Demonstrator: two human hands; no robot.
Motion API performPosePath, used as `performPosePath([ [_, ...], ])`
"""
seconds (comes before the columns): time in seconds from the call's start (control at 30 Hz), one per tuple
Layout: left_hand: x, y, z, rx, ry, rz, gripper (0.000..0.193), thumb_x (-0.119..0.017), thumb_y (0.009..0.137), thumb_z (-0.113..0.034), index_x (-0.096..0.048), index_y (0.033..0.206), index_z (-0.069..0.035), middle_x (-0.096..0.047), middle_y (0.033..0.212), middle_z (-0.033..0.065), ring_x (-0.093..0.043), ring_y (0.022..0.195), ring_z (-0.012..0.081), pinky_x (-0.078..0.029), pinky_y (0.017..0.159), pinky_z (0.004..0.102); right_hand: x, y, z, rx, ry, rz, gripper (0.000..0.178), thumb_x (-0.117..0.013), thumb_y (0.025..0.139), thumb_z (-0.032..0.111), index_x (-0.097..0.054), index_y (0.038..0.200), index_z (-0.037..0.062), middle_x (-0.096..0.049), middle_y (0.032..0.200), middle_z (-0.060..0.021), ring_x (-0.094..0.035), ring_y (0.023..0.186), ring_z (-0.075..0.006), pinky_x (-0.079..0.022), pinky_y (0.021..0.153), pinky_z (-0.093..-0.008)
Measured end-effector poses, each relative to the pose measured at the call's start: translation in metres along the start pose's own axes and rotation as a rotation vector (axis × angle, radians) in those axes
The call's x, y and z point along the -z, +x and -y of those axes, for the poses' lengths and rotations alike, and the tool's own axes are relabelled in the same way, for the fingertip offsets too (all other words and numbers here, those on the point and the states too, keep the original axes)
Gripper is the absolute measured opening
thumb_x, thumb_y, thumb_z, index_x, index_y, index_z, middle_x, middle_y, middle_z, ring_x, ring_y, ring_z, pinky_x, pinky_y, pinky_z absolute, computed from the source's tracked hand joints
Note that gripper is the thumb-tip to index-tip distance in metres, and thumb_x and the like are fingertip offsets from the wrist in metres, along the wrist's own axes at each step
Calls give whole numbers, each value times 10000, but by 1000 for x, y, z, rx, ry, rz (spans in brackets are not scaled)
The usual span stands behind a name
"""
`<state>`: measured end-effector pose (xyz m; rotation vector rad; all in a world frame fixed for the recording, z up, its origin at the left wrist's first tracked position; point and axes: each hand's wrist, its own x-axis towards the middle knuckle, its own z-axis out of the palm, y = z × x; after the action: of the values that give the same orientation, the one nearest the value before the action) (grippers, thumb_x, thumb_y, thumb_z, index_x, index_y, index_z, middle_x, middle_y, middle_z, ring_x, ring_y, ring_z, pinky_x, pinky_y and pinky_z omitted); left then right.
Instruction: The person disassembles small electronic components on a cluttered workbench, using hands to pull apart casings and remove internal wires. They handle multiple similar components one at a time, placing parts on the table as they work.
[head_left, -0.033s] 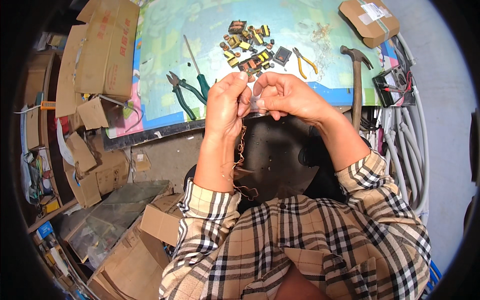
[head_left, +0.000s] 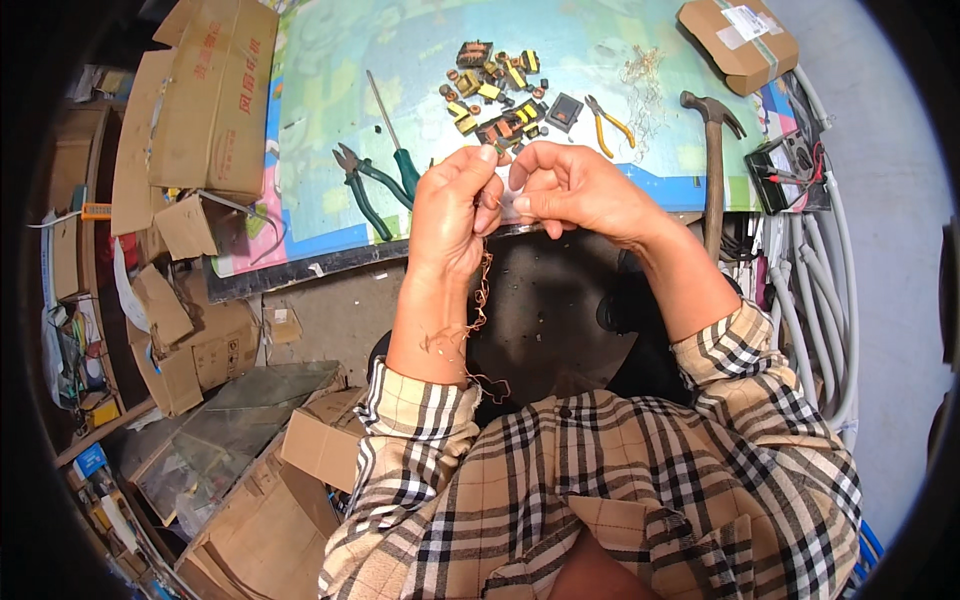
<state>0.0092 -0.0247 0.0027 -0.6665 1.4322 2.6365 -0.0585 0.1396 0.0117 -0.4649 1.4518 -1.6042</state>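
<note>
Two bare hands meet over the near edge of one table (head_left: 320, 140): the left hand (head_left: 455, 205) and the right hand (head_left: 585, 195). One tangled length of copper wire (head_left: 483, 285) hangs below the left hand, along the inner side of that forearm, its lower end near the plaid cuff (head_left: 415, 405). On the table lie two pairs of pliers, one green-handled pair (head_left: 365, 205) and one smaller yellow-handled pair (head_left: 601, 125), along with one screwdriver (head_left: 405, 170), one hammer (head_left: 713, 165) and one dark square piece (head_left: 566, 112). Beyond the hands sits one heap of small coil parts (head_left: 515, 77), too crowded to count. One bundle of thin wire scraps (head_left: 642, 65) is at the far right.

The left fingers are curled in, with thumb and forefinger nearly together at the tips; the wire comes out from under this fist. The right thumb and forefinger bend toward the left hand, a small gap between them; whether they have hold of a strand, I cannot tell.

Whatever lies inside the left fist is hidden, and the bit at its fingertips is too small to name. The wire's lower strands blur against the forearm and the dark background.
</note>
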Motion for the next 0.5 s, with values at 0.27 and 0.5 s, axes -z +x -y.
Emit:
performPosePath([
  [0.27,-6,-2,0,5,116,7,184,-618,912,-179,-578,906,0,-510,588,0,-347,398,49,-257,380,191,9,5,-3,234,-299,-331,195,-586,909,142,-634,1032,-2,-615,732,-24,-560,618,-81,-466,574,-232],
  [0.5,-9,-2,4,-20,284,-66,187,-631,906,-193,-586,841,-23,-512,579,-6,-355,399,41,-252,376,191,7,9,-10,371,-393,-330,192,-595,884,105,-660,1017,-17,-652,835,-69,-608,705,-117,-501,668,-269],
])
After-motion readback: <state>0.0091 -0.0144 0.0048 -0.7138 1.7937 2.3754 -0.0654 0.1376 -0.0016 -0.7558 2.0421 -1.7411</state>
